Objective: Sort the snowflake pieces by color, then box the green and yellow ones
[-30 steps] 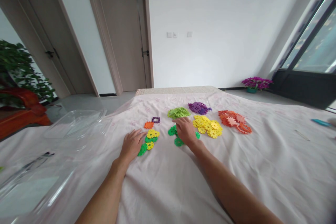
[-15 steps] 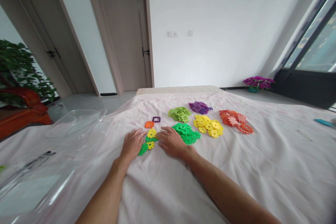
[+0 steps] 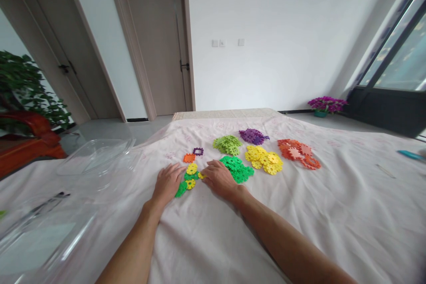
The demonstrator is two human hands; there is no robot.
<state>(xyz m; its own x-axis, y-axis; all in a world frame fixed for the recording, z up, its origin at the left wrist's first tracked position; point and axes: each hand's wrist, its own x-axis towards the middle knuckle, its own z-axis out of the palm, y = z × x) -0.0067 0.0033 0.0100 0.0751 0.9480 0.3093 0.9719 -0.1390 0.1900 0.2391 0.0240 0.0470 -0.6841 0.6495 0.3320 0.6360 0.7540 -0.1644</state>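
A: What's the biggest thing in front of the person?
B: A pale cloth point(image 3: 333, 222), spread wide and wrinkled.

A: And next in size?
B: Clear plastic boxes on the left side: a near box point(image 3: 40, 239) and a far box point(image 3: 100, 151).

A: Then the hands?
B: Yes. The left hand point(image 3: 170, 179) lies palm down, fingers spread, just beside some small discs. The right hand point(image 3: 218, 177) is curled, its fingertips at a yellow disc. I can't tell whether it pinches that or only touches it.

A: The piles?
B: Five, sorted by colour. A green pile point(image 3: 237, 171) sits just beside the right hand, then a yellow pile point(image 3: 262, 159), a red-orange pile point(image 3: 296, 151), a light green pile point(image 3: 227, 144) and a purple pile point(image 3: 253, 136).

A: Anything smaller?
B: Between the hands, a little group of green discs point(image 3: 181, 190) and yellow discs point(image 3: 192, 168). Beyond it, an orange frame point(image 3: 189, 161) and a purple frame point(image 3: 198, 155), close together.

A: And smallest?
B: That yellow disc point(image 3: 201, 175), partly hidden by the right hand.
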